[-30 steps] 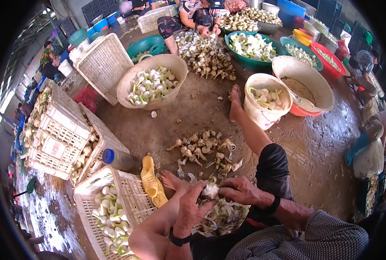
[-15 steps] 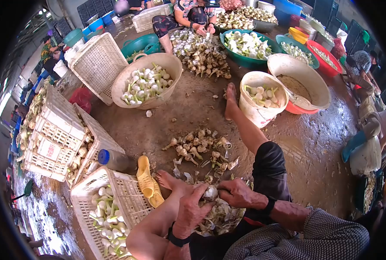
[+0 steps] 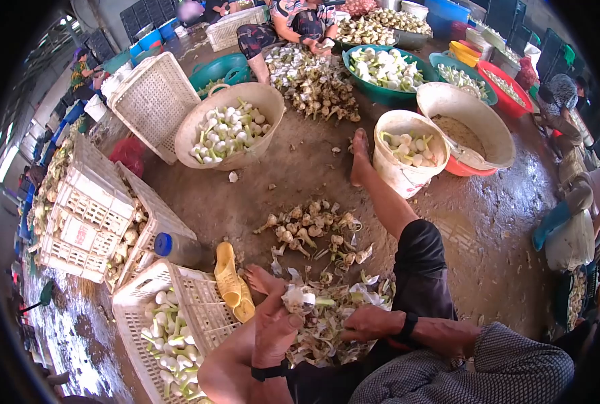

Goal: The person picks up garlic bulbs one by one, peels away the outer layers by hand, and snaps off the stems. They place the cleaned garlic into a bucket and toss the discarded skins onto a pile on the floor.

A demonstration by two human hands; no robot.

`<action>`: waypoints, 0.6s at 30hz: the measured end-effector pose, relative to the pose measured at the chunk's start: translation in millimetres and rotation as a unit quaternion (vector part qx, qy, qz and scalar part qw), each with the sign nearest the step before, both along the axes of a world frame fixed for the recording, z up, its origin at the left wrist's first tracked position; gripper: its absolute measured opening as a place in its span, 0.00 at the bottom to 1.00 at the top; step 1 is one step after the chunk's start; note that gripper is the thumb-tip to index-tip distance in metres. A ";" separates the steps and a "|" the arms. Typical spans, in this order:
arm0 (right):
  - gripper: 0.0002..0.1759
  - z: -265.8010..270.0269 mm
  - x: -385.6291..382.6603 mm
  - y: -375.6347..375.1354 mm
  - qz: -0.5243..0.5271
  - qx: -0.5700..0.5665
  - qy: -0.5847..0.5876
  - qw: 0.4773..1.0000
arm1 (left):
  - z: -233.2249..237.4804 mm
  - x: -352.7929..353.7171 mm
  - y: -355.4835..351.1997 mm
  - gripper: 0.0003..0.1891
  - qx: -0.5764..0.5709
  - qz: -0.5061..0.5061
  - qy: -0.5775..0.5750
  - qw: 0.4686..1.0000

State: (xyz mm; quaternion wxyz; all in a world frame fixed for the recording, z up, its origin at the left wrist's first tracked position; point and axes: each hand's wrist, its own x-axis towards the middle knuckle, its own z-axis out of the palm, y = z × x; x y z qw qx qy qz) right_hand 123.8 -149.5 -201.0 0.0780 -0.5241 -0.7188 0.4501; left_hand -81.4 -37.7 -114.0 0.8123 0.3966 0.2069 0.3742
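My left hand point(image 3: 273, 334) is closed around a garlic bulb point(image 3: 298, 298), partly peeled white, with a short green stem pointing right. My right hand point(image 3: 367, 323) is curled a little to the right, over a heap of papery garlic skins point(image 3: 330, 333); whatever its fingers hold is hidden. Beyond my hands, unpeeled garlic bulbs point(image 3: 307, 225) with brown roots lie loose on the floor. At my left knee, a white crate point(image 3: 202, 306) contains cleaned garlic with green stems point(image 3: 172, 350).
Yellow slippers point(image 3: 228, 273) and a blue-lidded jar point(image 3: 179, 248) are beside the crate. Ahead stand a beige basin point(image 3: 270, 135) of garlic, a white bucket point(image 3: 397, 175) and a wide beige tub point(image 3: 498, 145). A co-worker point(image 3: 300, 23) sits by another garlic heap at the back.
My hands have moved apart: the left lifted and turned with the garlic bulb, leaving its stem showing, while the right dropped lower over the skins.
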 end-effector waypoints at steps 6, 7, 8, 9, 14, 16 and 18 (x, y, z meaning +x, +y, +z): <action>0.14 48.7 9.2 21.1 -0.249 -0.023 0.290 0.924 | -5.4 1.0 0.9 0.30 -0.049 0.000 -0.059 0.997; 0.15 59.4 10.2 23.5 -0.261 -0.036 0.311 0.913 | -5.6 2.5 2.3 0.31 -0.043 -0.007 -0.049 0.998; 0.16 71.5 11.0 25.2 -0.271 -0.049 0.332 0.902 | -5.9 3.4 2.9 0.32 -0.037 -0.013 -0.039 0.998; 0.17 87.7 11.4 25.1 -0.248 -0.043 0.330 0.910 | -4.9 2.9 2.0 0.32 -0.037 -0.013 -0.039 0.998; 0.16 89.0 8.7 27.3 -0.168 0.099 0.278 0.941 | 3.1 1.0 -0.8 0.35 -0.084 -0.051 -0.012 0.995; 0.15 92.9 11.8 27.9 -0.161 0.044 0.307 0.937 | 2.6 0.9 -0.7 0.35 -0.086 -0.056 -0.017 0.995; 0.15 93.2 14.8 27.4 -0.154 0.035 0.309 0.938 | -1.3 0.4 -0.3 0.34 -0.088 -0.063 -0.023 0.994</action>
